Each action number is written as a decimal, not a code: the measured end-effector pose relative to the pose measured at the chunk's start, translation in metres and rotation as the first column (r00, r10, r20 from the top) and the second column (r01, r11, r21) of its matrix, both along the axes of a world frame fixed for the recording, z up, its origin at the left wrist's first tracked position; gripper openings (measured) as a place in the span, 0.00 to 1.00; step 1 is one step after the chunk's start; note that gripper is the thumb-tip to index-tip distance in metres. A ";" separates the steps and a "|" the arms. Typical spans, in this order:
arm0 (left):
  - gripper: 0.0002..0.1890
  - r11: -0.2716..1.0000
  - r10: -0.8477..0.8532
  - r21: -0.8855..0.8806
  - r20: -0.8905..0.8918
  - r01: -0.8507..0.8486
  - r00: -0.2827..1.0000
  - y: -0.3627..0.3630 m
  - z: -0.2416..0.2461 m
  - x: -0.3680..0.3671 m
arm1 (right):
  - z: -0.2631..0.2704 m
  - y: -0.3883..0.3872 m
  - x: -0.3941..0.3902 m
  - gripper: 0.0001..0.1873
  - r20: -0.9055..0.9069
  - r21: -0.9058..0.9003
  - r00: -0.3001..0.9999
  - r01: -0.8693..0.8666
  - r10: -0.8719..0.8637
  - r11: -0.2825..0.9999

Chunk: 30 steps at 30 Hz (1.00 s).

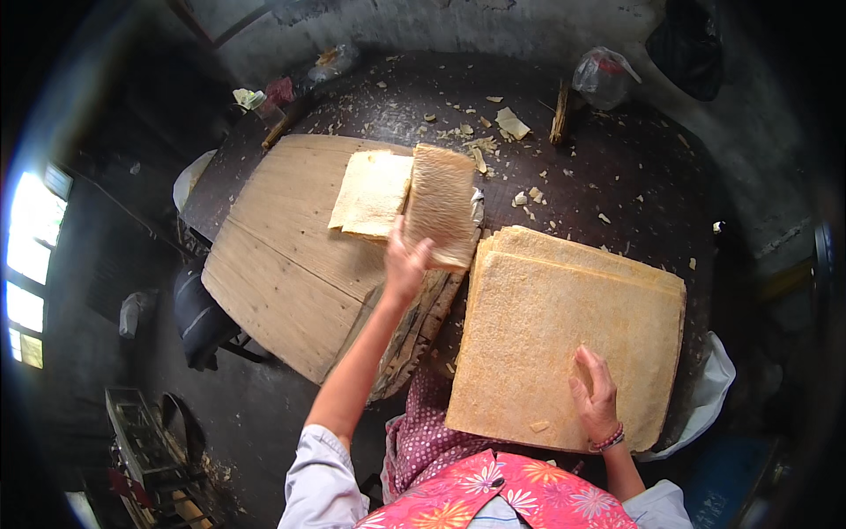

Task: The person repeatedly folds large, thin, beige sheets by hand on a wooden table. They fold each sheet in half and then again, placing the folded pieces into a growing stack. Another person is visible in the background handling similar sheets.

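Observation:
My left hand (pixel 404 261) grips the lower left edge of a folded, thin tan sheet (pixel 441 198), which is blurred by motion. Beside it, a paler folded piece (pixel 371 192) lies on a wooden board (pixel 284 231); the two meet along one edge. To the right is a stack of large square tan sheets (pixel 568 330) with a rough, grainy surface. Over the near right part of that stack is my right hand (pixel 597 397), thumb and fingers apart, with nothing seen in it. A small loose flake (pixel 539 426) lies near the stack's front edge.
Broken flakes (pixel 512 124) litter the dark round table (pixel 595 178). Sticks (pixel 560 112) stand near its far rim, by a plastic-wrapped jar (pixel 605 76). A white plastic sheet (pixel 707 397) hangs at the right. Dark cloth (pixel 201 314) lies beyond the board's left side.

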State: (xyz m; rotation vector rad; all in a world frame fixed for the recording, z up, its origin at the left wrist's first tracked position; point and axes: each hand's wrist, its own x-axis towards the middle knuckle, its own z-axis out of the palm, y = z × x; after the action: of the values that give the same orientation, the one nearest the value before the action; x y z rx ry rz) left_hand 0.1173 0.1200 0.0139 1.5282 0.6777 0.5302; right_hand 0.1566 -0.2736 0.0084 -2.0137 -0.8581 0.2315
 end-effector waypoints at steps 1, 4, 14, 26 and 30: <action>0.42 0.956 0.060 0.292 -0.095 -0.030 0.994 0.047 -0.037 -0.001 | 0.003 0.002 -0.001 0.30 0.113 -0.050 0.992 -0.047 0.053 0.998; 0.47 0.821 0.320 0.556 -0.261 -0.130 0.911 0.120 -0.087 0.009 | 0.017 -0.002 -0.009 0.32 0.131 -0.125 0.985 -0.098 0.114 0.987; 0.48 0.547 0.624 0.837 -0.391 -0.020 0.676 0.158 -0.061 -0.010 | 0.026 -0.024 -0.048 0.51 0.193 -0.578 0.879 -0.258 0.437 0.774; 0.15 0.945 -0.323 -0.030 -0.239 0.326 0.916 -0.121 -0.014 -0.145 | -0.002 -0.040 -0.030 0.49 0.295 -0.347 0.861 -0.306 0.413 0.886; 0.14 0.948 -0.171 0.224 -0.248 0.227 0.954 -0.140 -0.005 -0.137 | -0.006 -0.040 -0.014 0.49 0.328 -0.341 0.846 -0.308 0.419 0.888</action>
State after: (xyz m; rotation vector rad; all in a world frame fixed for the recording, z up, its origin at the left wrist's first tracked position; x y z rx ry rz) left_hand -0.0193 -0.0200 0.0087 1.8923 0.6354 0.2967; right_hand 0.1424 -0.3139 0.0025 -2.1757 -1.5527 0.1664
